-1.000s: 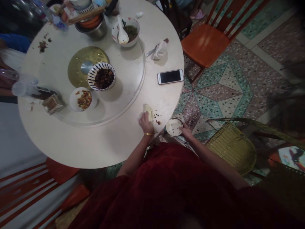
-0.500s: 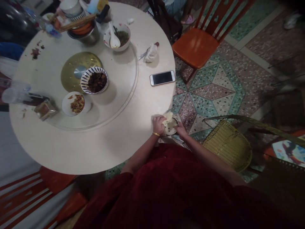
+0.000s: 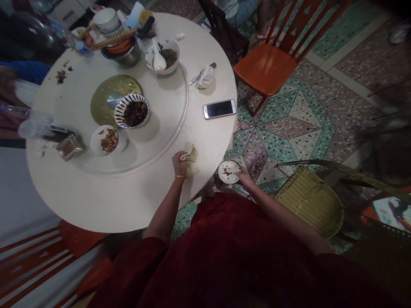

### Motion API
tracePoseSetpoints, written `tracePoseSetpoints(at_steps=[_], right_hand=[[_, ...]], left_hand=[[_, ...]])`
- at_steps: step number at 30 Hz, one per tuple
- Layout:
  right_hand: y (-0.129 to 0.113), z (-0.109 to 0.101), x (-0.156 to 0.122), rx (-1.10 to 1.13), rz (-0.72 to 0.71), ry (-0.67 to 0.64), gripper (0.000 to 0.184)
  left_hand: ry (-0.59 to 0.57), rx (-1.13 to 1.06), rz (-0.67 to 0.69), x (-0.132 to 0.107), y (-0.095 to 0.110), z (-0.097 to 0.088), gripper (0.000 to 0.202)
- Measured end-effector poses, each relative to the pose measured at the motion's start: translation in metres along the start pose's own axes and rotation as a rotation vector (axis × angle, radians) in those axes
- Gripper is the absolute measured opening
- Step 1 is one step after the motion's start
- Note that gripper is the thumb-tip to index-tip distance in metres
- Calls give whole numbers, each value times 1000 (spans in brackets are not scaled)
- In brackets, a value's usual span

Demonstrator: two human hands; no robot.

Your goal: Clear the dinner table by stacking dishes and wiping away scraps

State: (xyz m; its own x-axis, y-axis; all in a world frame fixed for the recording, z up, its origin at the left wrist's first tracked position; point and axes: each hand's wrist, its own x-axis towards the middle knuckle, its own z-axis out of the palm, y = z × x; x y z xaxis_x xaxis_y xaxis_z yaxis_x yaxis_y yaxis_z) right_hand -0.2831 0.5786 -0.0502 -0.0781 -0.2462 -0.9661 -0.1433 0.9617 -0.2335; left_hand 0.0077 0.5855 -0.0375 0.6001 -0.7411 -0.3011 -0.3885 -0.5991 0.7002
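Observation:
My left hand [image 3: 179, 163] is closed on a crumpled pale cloth [image 3: 191, 156] and presses it on the round white table [image 3: 96, 201], close to the near right edge. A gold bangle sits on that wrist. My right hand [image 3: 245, 176] grips a small white dish [image 3: 229, 171] with dark crumbs in it, held just off the table's edge, level with the top. I wear a dark red garment that fills the lower part of the view.
A glass turntable [image 3: 167, 115] carries a striped bowl [image 3: 131, 110] of dark food, a small dish [image 3: 105, 140] of scraps and a bowl with a spoon [image 3: 162, 55]. A phone [image 3: 219, 108] lies near the right edge. An orange chair [image 3: 266, 68] and a yellow wicker chair [image 3: 310, 201] stand nearby.
My left hand swept the cloth and crumbs to the table's edge over the dish, then moved back left onto the table. The dish now holds dark crumbs.

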Motion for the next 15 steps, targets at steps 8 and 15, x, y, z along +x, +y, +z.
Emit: tracePoseSetpoints(at_steps=[8, 15], right_hand=[[-5, -3, 6, -35, -59, -11, 59], [0, -23, -1, 44, -51, -19, 59]], left_hand=[[-413, 70, 219, -60, 40, 83, 36], [-109, -398, -56, -43, 39, 67, 26]])
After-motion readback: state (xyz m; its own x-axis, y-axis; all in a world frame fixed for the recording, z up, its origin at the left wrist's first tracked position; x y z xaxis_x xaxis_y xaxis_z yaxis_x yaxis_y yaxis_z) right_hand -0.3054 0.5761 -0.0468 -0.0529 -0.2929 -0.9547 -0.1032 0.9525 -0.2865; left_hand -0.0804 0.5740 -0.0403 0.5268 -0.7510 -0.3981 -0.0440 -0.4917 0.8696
